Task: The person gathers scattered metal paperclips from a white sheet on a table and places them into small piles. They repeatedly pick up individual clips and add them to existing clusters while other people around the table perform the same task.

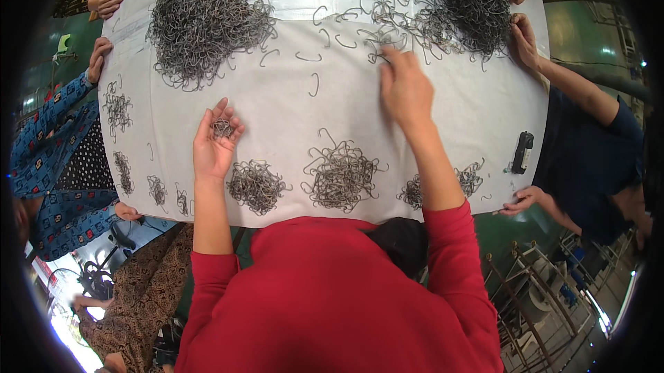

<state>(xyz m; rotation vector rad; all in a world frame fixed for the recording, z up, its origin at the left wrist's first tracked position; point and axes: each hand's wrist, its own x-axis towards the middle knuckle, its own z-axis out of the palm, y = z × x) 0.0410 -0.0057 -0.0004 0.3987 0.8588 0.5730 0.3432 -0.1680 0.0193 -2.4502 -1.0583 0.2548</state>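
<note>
My left hand (216,144) is palm up, its fingers curled loosely around a small bunch of bent wire hooks (222,128). Over the scattered hooks (387,35) at the upper middle of the table, my right hand (408,89) reaches out palm down. Its thumb and forefinger look apart, the fingertips are slightly blurred, and the hooks lie just beyond them. Two heaps of hooks lie close to me: one pile (256,187) beside my left forearm, and another pile (344,176) between my arms.
A large heap of hooks (204,23) sits at the far left, another heap (470,6) at the far right. Co-workers' hands (526,41) rest along the white-covered table (297,110). Smaller piles (119,110) line the left edge. A black device (523,152) lies at the right.
</note>
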